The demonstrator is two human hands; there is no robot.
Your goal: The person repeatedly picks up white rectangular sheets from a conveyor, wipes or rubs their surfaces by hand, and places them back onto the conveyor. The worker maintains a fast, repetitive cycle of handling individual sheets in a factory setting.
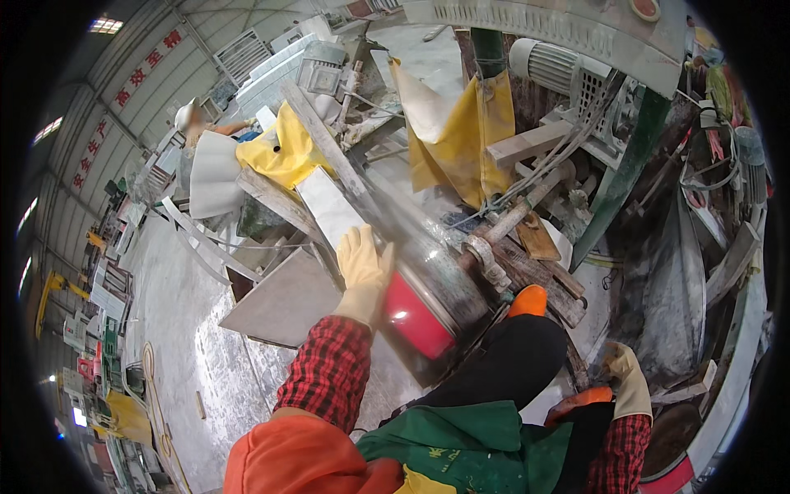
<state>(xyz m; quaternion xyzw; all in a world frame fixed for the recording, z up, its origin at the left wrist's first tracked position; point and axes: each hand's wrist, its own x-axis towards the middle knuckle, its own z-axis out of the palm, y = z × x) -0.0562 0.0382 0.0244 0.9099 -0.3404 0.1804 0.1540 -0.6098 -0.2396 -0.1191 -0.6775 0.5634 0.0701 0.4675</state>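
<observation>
Where left hand [362, 265] rests, white slab [326, 202] points lengthwise toward upper left.

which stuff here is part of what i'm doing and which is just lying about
Seem in use, being at your left hand in its cream glove:
- long flat white strip
- glossy red panel

Seem just lying about, untouched:
- flat grey angular board
- crumpled yellow sheet
- small flat brown wooden piece
</observation>
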